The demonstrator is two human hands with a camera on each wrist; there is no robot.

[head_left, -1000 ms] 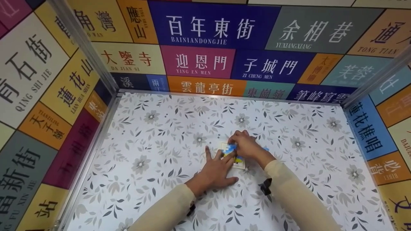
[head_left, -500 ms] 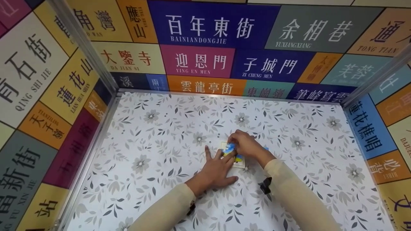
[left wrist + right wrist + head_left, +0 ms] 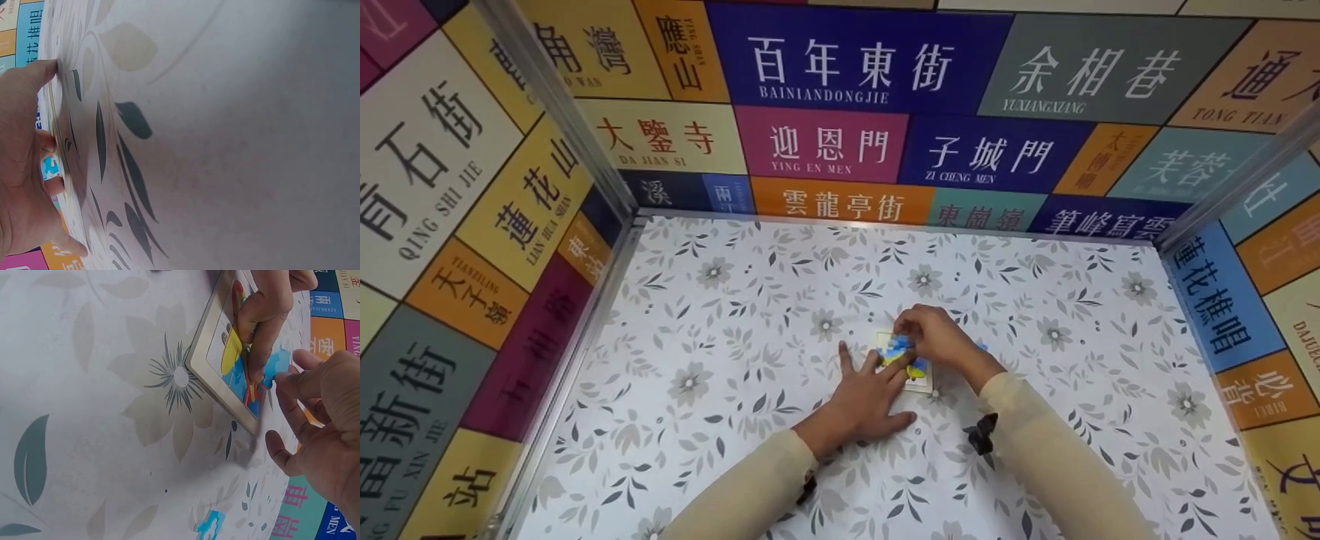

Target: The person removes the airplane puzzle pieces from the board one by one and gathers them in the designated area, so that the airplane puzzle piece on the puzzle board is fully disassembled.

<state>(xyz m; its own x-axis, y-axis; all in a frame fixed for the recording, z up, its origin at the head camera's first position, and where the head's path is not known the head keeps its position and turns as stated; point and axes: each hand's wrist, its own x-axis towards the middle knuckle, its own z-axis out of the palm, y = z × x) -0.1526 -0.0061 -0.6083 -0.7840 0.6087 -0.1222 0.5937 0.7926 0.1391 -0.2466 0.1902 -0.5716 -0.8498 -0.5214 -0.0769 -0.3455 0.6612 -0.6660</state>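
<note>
A small jigsaw puzzle in a pale wooden frame (image 3: 222,392), with blue, yellow and red picture pieces, lies on the flowered table surface. My left hand (image 3: 861,397) is spread flat over its near left side, fingertips pressing on the pieces inside, thumb out to the side on the table. Thumb and index finger of my right hand (image 3: 937,339) pinch a blue puzzle piece (image 3: 277,364) at the far edge of the frame, right beside the left fingertips. Part of the picture is hidden under the hands. In the left wrist view, the left hand (image 3: 22,163) shows at the edge.
A loose blue and white puzzle piece (image 3: 211,526) lies on the table to the right of the frame, mostly behind the right wrist in the head view. Panels printed with street names (image 3: 840,142) wall in the table at the back and both sides.
My left hand stays where it was. The fingers of my right hand shift slightly at the blue puzzle piece, and a little more of the yellow picture shows between the hands.
</note>
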